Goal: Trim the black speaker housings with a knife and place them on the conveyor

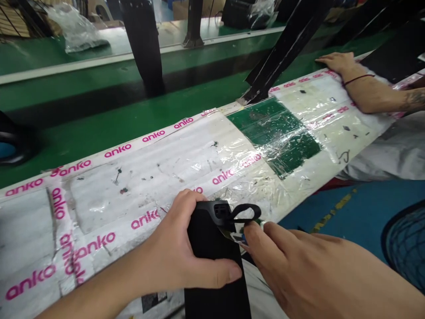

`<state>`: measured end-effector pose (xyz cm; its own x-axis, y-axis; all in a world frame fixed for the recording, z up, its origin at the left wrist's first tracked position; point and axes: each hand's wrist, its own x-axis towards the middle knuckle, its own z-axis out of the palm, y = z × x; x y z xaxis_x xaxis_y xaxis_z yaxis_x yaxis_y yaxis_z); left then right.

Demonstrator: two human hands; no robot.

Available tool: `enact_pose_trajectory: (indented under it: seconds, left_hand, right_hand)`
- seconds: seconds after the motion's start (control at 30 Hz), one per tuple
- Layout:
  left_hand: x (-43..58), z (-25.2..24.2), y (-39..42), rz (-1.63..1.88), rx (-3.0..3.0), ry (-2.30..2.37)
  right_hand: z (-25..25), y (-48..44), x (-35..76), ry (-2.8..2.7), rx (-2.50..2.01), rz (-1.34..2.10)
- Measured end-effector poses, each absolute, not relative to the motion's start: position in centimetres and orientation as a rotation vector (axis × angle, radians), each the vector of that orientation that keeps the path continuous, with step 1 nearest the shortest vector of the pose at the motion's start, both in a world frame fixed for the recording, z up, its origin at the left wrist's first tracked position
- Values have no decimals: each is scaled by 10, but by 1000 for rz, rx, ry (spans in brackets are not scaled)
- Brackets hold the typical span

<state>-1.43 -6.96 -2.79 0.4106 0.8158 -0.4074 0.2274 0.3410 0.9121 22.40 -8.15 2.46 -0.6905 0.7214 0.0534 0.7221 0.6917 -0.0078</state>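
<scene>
My left hand (186,248) is wrapped round a long black plastic casing (217,290), its thumb lying across the near face. At the casing's top end are a small slotted opening and a black strap loop (247,212). Close against that end, the fingertips of my right hand (292,261) are pressed together on a small green, white and blue piece (238,235). My fingers cover much of this piece, so its kind does not show. The casing's lower end runs out of the frame.
A white bench top (142,181) under clear film and pink "anko" tape lies before me. Behind it runs a green conveyor surface (109,119) with black posts (142,44). A co-worker's arm (365,88) rests on the bench at right, near a mesh chair back (407,248).
</scene>
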Motion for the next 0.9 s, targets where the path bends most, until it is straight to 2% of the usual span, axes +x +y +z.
enact_pose_trajectory:
  seconds: [0.37,0.7,0.9]
  left_hand:
    - [-21,-35,-72,509,971,935]
    - [-21,-36,-71,532,998,928]
    - [-20,-33,-71,524,967,896]
  right_hand:
    - [24,-63,228,-2976,-1132,-86]
    - [3,-60,230,-2911,-1088,72]
    - [17,-64,234,-2986,-1073,-158]
